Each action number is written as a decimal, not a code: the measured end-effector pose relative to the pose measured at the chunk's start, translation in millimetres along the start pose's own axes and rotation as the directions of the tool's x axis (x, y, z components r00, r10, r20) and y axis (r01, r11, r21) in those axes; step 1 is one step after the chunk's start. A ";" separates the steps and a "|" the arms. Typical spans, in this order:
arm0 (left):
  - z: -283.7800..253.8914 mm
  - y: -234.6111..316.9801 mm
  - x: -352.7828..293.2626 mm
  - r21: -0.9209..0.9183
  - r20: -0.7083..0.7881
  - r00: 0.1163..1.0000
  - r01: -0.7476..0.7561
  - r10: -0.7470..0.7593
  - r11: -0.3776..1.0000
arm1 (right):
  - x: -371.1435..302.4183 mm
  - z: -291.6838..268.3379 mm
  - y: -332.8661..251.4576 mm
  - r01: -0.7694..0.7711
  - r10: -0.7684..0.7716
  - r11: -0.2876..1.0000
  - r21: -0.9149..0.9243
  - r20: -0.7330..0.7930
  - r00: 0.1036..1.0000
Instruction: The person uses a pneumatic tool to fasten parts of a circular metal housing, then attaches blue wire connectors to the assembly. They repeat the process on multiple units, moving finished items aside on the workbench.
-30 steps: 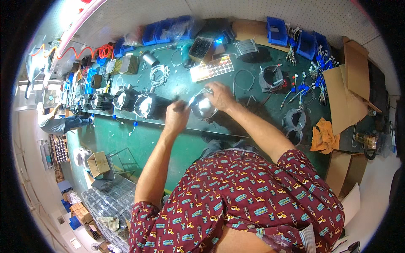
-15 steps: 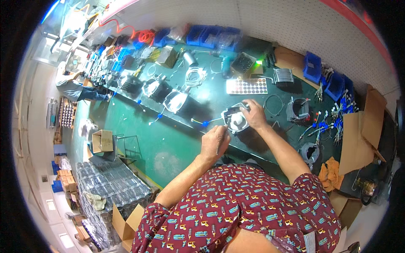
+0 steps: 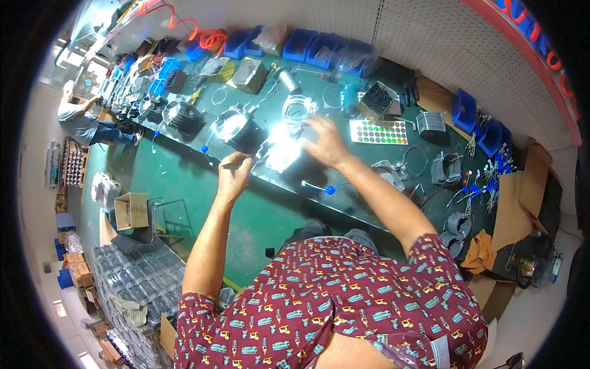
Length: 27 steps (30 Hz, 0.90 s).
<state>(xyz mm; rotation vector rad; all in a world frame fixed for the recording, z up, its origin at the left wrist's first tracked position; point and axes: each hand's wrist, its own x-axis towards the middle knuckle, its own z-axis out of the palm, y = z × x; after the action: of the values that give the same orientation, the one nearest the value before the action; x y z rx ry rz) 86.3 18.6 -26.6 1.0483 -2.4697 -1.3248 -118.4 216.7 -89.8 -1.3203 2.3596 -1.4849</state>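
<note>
My left hand [image 3: 235, 176] is closed, its fingers pinched together at the bench's front edge. Whatever sits in its fingertips, if anything, is too small to make out. Just right of it stands a round metal housing [image 3: 284, 149], washed out by strong glare. My right hand [image 3: 326, 144] reaches over the bench at that housing's right side, fingers apart; glare hides whether thumb or fingers touch it. Behind these lies a coil of pale cable [image 3: 297, 108]. Beneath my right forearm a wire with a blue connector [image 3: 330, 190] hangs at the edge.
Further housings [image 3: 235, 128] line the bench to the left. A sheet of round stickers [image 3: 378, 132], an open box of small dark parts [image 3: 377, 101] and blue bins [image 3: 301, 44] lie behind. Wire bundles [image 3: 485, 175] and cardboard [image 3: 507, 200] are right. Another person [image 3: 86, 123] works far left.
Both hands have left the housing on the right and moved left to the glaring one. My right hand's fingers have spread. The view has shifted too.
</note>
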 end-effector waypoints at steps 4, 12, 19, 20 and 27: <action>7.7 -15.6 29.3 0.121 -0.015 0.979 -0.202 0.206 0.972 | 34.3 72.2 15.1 0.026 -0.025 0.996 -0.089 0.010 1.000; 7.8 -5.4 47.6 0.220 0.020 0.983 -0.182 0.182 0.958 | 32.7 83.8 22.6 -0.102 0.097 0.995 0.017 0.204 0.974; 0.1 -8.5 72.3 0.217 0.150 0.983 -0.137 0.105 0.966 | 31.0 92.2 28.3 -0.132 0.115 0.990 0.052 0.244 0.963; -5.6 -3.5 76.8 0.175 0.225 0.973 0.014 -0.054 0.984 | 30.7 91.9 27.9 -0.136 0.118 0.989 0.058 0.245 0.962; -3.7 -10.9 73.7 0.165 0.222 0.973 0.031 -0.068 0.986 | 29.1 93.4 27.4 -0.150 0.124 0.983 0.102 0.231 0.965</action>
<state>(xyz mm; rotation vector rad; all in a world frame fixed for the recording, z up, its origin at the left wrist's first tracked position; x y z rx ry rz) 38.6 -35.1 -46.6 1.0521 -2.7764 -1.3475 -111.5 135.1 -149.9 -1.1995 2.1398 -1.3376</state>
